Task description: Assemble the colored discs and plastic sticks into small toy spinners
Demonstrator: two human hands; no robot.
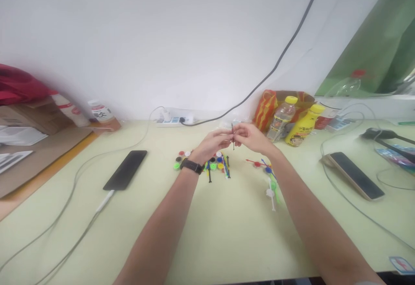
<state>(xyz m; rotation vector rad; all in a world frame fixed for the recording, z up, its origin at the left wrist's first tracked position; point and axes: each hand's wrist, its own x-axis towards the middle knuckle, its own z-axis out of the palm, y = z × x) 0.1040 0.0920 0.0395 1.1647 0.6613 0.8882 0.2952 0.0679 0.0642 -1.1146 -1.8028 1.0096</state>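
Left hand [210,144], right hand [250,137] pinch thin, straight dark rod [234,145]

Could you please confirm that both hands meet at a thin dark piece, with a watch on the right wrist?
Wrong wrist: the head view shows the watch on the left one, with left hand and right hand meeting at the thin dark piece.
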